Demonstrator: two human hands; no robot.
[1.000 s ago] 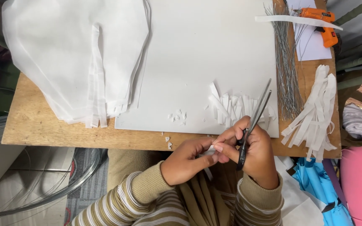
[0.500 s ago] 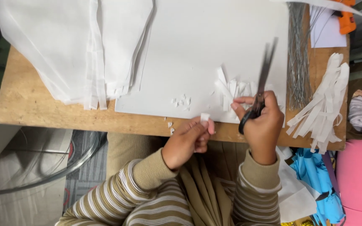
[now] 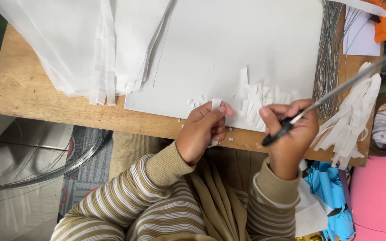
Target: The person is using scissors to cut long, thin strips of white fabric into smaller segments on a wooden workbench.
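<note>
Paper strip (image 3: 216,106) pinched in left hand (image 3: 202,131) fingers; scissors (image 3: 291,121) in right hand (image 3: 291,134)

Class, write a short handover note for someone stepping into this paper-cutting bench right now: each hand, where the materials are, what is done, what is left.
Left hand: pinching one small white paper strip at the table's front edge.
Right hand: gripping scissors, blades pointing up-right, blurred.
White board lies on the wooden table; pile of cut strips on its near edge; longer strips hang at the right; uncut thin white sheets stacked left; wire bundle and orange glue gun far right.
Done: many strips cut.
Left: the uncut sheets.
</note>
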